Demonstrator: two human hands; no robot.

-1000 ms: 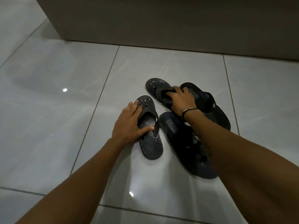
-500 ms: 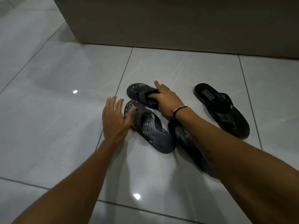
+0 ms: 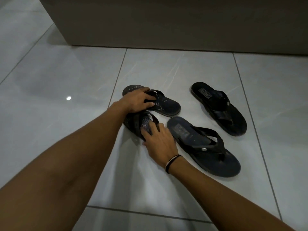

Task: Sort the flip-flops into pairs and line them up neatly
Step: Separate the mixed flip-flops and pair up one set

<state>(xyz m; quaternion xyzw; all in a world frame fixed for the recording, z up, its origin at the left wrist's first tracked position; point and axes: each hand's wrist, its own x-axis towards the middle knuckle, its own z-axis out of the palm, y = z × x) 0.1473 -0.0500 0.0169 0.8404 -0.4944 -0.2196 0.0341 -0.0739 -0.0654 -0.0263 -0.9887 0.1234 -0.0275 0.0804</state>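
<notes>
Left hand (image 3: 135,101) grips strap of far patterned flip-flop (image 3: 166,105); right hand (image 3: 160,142) lies open on near patterned flip-flop (image 3: 141,122). Two plain black flip-flops (image 3: 218,105) nearby on tile floor (image 3: 50,80).

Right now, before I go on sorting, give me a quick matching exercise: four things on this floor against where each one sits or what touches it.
Things:
1. far patterned flip-flop
2. near patterned flip-flop
3. far plain flip-flop
4. wristband

States:
A. alone at the right, untouched
B. under the left hand
C. on the right arm
D. touched by the right hand

Pairs: 1-B, 2-D, 3-A, 4-C
</notes>
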